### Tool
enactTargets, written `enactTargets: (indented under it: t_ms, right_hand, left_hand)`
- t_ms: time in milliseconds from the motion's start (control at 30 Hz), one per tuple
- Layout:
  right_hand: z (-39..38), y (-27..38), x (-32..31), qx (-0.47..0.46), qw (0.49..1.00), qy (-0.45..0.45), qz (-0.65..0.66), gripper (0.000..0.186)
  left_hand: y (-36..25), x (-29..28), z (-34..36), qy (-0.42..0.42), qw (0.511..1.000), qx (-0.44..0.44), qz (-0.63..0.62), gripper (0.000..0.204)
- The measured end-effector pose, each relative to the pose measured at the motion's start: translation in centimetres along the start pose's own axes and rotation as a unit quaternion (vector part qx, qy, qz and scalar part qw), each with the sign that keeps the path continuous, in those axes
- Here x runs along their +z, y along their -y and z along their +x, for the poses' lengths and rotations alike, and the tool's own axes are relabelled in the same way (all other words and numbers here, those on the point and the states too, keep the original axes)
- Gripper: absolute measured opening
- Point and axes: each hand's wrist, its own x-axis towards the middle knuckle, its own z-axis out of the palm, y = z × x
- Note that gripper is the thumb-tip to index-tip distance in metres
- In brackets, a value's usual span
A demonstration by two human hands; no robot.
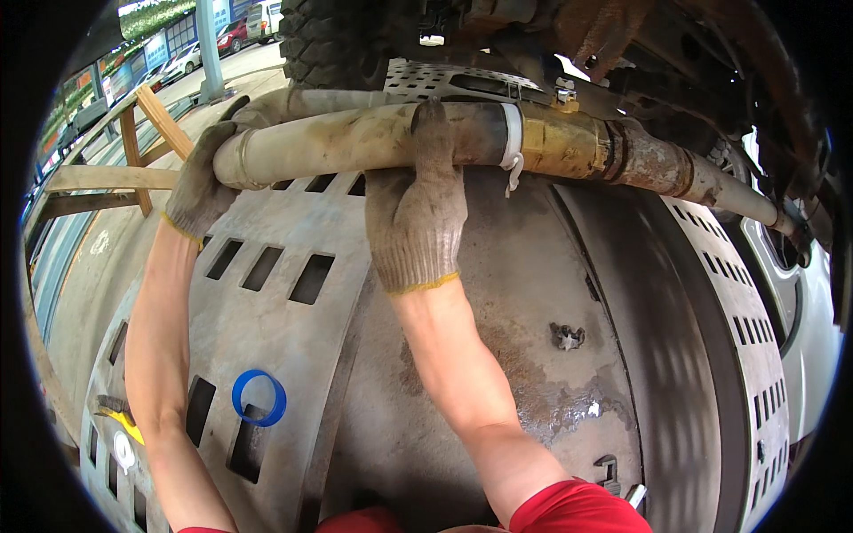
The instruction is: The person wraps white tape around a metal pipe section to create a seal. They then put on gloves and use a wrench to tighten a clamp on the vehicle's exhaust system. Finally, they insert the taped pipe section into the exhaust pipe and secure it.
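Observation:
A thick pale tube [320, 149] runs crosswise in front of me under a vehicle. My left hand [201, 185], in a dirty knit glove, is closed around its left end. My right hand [418, 200], gloved alike, grips it from below farther right, one digit lying up across its front. Right of this hand come a dark stretch, a knotted white strip [514, 142] around the tube and a yellowish section [560, 147]. A rusty joint [653, 164] continues the line rightward. Behind the pale tube lies a second tube [342, 99], partly hidden.
A blue ring [278, 410] lies on the slotted metal ramp [267, 338]. By my left forearm are a yellow-and-black tool [124, 419] and a white ring [123, 451]. A wrench [609, 473] and dark lump [566, 336] lie right. A tyre [329, 53] and rusty underbody hang overhead.

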Motion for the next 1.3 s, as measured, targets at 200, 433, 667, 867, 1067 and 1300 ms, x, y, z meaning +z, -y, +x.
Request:
enactTargets:
  t_ms: [200,433,667,867,1067,1300]
  right_hand:
    - [1.2,0.5,-0.2,0.010,1.000,0.011,0.003,0.041]
    - [1.7,0.4,-1.7,0.005,1.000,-0.005,0.026,0.043]
    - [0.7,0.1,-0.4,-0.001,1.000,-0.027,-0.006,0.043]
    - [0.7,2.2,-1.0,0.065,0.996,-0.021,-0.063,0.045]
    - [1.9,3.0,-3.1,0.057,0.976,0.056,-0.202,0.041]
    - [0.6,4.4,0.3,0.168,0.981,-0.034,-0.090,0.039]
  left_hand:
    - [-5.1,3.3,-4.4,0.098,0.979,0.104,0.145,0.070]
    - [-3.0,5.3,-5.2,0.037,0.959,0.077,0.271,0.081]
    - [-1.1,3.2,-1.1,0.017,0.970,0.077,0.229,0.071]
    - [-0.8,4.7,-0.3,0.009,0.964,0.079,0.252,0.071]
    - [-2.0,5.7,0.0,0.034,0.962,0.143,0.229,0.079]
    - [-2.8,6.3,-2.2,0.030,0.974,0.106,0.199,0.085]
